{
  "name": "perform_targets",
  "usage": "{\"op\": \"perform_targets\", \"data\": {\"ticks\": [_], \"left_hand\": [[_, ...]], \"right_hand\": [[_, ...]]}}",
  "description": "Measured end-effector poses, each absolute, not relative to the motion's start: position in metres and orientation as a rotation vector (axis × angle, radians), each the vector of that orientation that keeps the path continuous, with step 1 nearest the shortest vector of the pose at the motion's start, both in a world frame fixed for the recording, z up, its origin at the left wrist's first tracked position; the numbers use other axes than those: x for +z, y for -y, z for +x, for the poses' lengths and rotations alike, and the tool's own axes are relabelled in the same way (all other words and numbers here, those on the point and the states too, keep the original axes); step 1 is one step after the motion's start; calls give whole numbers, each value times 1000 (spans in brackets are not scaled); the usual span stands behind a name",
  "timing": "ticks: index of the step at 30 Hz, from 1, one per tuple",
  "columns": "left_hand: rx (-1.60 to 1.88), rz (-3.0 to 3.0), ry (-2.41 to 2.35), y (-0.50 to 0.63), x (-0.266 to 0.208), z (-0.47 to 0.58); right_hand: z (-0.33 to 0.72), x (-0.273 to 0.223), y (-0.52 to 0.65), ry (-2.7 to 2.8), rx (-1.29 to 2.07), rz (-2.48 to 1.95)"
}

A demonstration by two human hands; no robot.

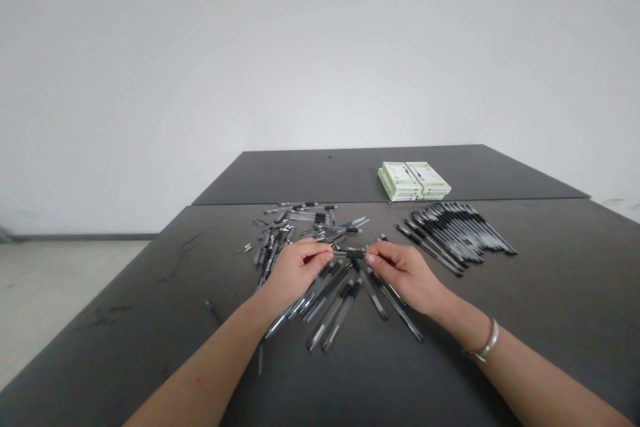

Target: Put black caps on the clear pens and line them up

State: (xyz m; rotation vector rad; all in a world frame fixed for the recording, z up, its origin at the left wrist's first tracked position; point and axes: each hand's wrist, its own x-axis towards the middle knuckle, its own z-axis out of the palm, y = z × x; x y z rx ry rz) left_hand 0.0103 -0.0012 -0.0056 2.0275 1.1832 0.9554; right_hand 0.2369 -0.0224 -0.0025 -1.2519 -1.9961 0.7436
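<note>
Between my two hands a clear pen with a black grip (pixel 354 254) is held level above the loose pens. My left hand (pixel 299 267) pinches its clear barrel end. My right hand (pixel 405 273) has thumb and fingers closed at the other end, by the black grip; whether a cap or tip sits in those fingers is hidden. Beneath and around the hands lies a scattered heap of pens and pen parts (pixel 320 297), pointing many ways. Some of the heap is covered by my left hand and forearm.
To the right, a fanned row of black pens (pixel 453 230) lies side by side. Behind it, pale green and white boxes (pixel 414 181) are stacked on the far dark table (pixel 300 173). A single pen (pixel 213 310) rests beside my left forearm. A white wall stands behind.
</note>
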Motion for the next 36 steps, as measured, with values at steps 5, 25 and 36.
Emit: {"op": "perform_targets", "data": {"ticks": [5,25,36], "left_hand": [[923,1984,-1202,1,0,9],[972,2056,-1211,0,-6,10],[882,2049,-1231,-2,-4,9]], "right_hand": [[238,-2,21,1950,805,-1211],[237,-14,18,1764,1074,-1242],[237,-16,18,1764,1051,-1251]]}}
